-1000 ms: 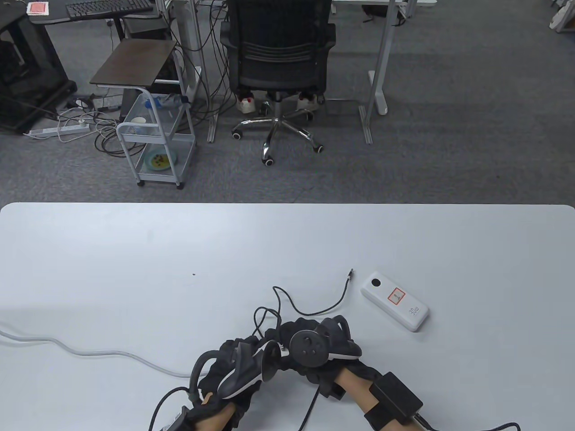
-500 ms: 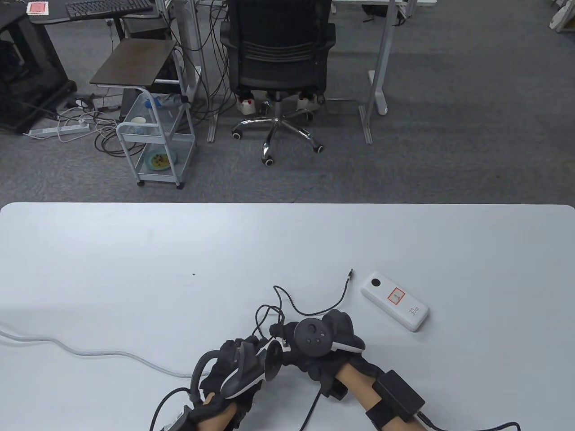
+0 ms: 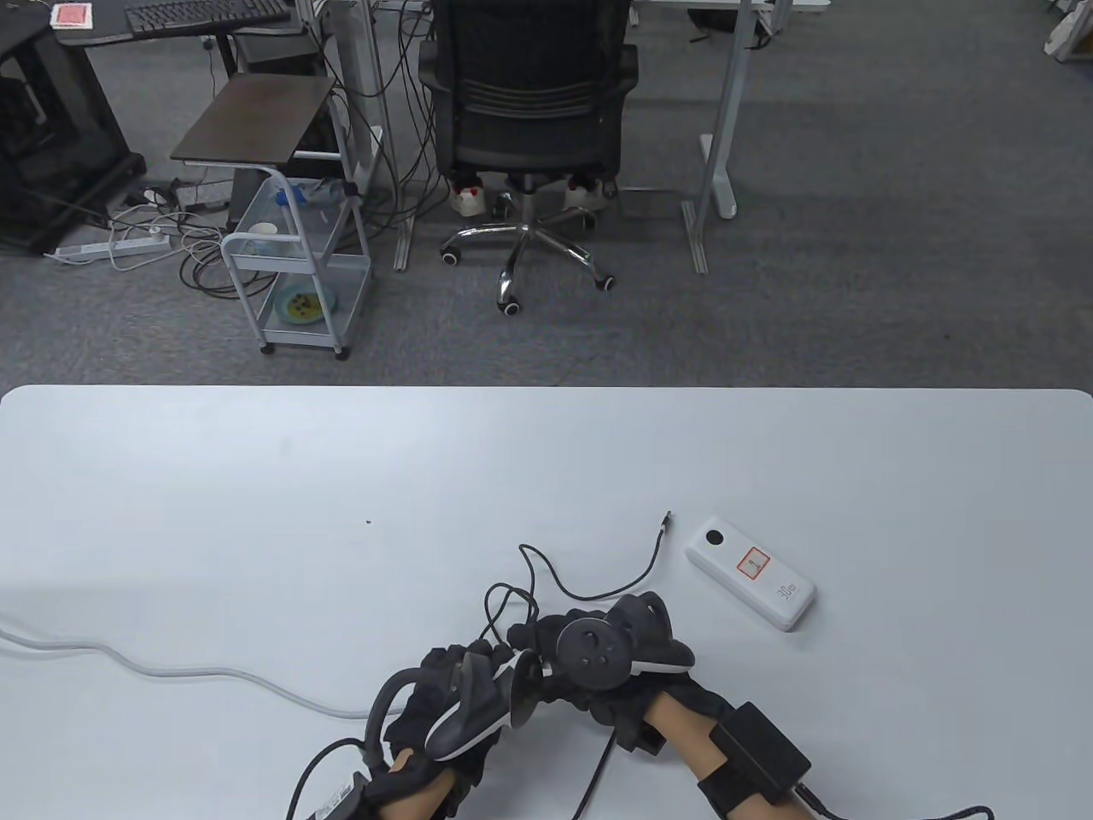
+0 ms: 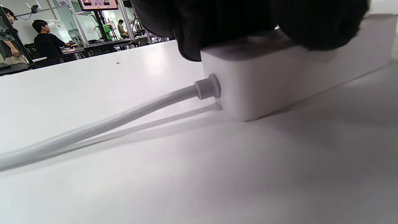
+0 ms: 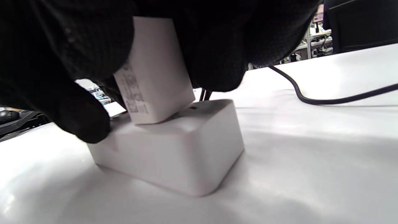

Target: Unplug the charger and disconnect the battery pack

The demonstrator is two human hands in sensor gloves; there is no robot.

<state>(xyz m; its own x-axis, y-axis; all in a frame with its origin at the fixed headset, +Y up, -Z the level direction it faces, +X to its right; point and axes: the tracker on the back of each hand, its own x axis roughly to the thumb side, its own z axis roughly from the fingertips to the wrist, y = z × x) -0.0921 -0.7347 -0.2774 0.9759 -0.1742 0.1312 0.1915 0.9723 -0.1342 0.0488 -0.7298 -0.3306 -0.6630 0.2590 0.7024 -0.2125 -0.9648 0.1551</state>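
Our right hand (image 3: 610,653) grips the white charger (image 5: 154,93), tilted atop the power strip (image 5: 174,149). Our left hand (image 3: 465,696) presses down on the strip's cord end, its grey cord (image 3: 171,670) trailing left. The black cable (image 3: 598,589) lies unplugged just beside the battery pack (image 3: 751,585) on the table (image 3: 256,478).

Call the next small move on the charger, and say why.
Probably pull the charger straight up with the right hand: the right wrist view shows it gripped and tilted but touching the power strip. The left hand presses the strip down, and the battery pack lies apart from the cable end.
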